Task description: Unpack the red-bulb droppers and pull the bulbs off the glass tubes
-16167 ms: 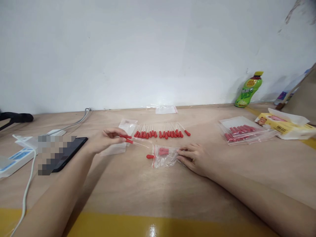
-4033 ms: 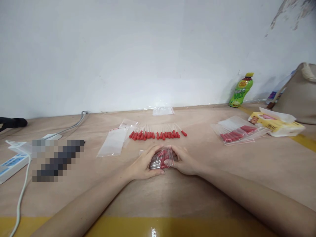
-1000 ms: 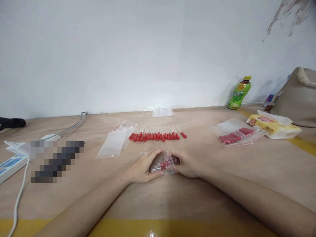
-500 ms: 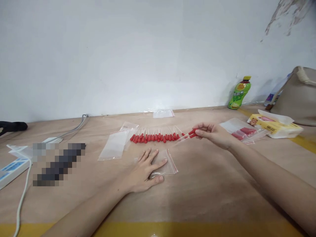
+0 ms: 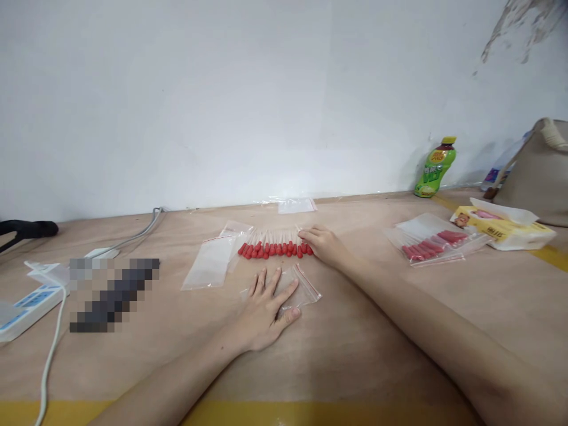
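Observation:
Several droppers [image 5: 277, 248] with red bulbs and pale, thin stems lie side by side in a row, bulbs towards me. My right hand [image 5: 323, 244] reaches over the right end of this row, fingers closed around a dropper's stem; its thumb and part of the droppers are hidden. My left hand [image 5: 268, 310] lies flat with fingers spread, pressing on a clear zip bag [image 5: 306, 288] in front of the row. More flat clear bags [image 5: 207, 263] rest left of the droppers.
To the right, a clear bag [image 5: 428, 244] contains red bulbs, near a yellow tissue pack [image 5: 501, 228]. A green bottle [image 5: 437, 168] and a beige bag [image 5: 536, 171] stand by the wall. A power strip [image 5: 31, 310] with cables and a blurred-out dark object [image 5: 118, 296] are at left.
My right hand has moved left from beside the row, where it held droppers by their red bulbs, to the row's right end. My left hand stays on the bag.

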{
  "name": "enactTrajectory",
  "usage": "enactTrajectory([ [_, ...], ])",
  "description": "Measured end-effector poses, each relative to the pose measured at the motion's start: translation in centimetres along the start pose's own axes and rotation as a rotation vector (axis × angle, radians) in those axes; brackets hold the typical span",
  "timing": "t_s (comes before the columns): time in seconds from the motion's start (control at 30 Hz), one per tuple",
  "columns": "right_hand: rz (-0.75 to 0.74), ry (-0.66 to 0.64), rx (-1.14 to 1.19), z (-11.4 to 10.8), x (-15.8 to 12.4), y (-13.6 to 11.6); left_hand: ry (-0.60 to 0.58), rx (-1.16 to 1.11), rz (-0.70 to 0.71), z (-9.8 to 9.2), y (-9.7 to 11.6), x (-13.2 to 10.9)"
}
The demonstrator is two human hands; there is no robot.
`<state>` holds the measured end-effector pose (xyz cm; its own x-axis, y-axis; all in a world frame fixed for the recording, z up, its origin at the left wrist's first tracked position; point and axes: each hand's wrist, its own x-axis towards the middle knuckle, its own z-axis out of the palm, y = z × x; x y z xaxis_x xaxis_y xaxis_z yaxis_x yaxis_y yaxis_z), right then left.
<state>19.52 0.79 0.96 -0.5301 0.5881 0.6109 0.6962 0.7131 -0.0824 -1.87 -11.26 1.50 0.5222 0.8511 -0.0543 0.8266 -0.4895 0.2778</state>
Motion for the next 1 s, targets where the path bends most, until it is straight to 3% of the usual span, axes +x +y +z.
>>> enactTrajectory([
  [0.13,0.017,-0.026,-0.01,0.0,-0.3,-0.7,0.038,0.013,0.036,0.3,-0.4,0.0],
  [0.3,0.277,0.005,0.162,-2.4,-3.1,-4.1,0.048,0.048,0.067,0.6,-0.7,0.1],
  [0.47,0.469,-0.196,0.324,-3.1,-5.7,-6.9,0.018,0.074,0.052,0.1,-0.3,0.2],
  [0.63,0.523,-0.278,0.227,-3.0,-5.8,-7.4,-0.027,0.07,0.015,-0.5,0.3,0.1],
  [0.77,0.5,-0.33,0.241,-3.5,-5.6,-6.5,0.006,-0.01,0.012,-0.4,0.0,0.1],
  [0.87,0.531,-0.274,0.175,-4.9,-5.8,-4.2,0.124,-0.169,0.026,-0.1,-1.0,0.5],
  [1.0,0.62,-0.105,-0.46,-7.6,-6.7,0.6,0.257,-0.416,-0.018,0.0,-2.7,1.4],
])
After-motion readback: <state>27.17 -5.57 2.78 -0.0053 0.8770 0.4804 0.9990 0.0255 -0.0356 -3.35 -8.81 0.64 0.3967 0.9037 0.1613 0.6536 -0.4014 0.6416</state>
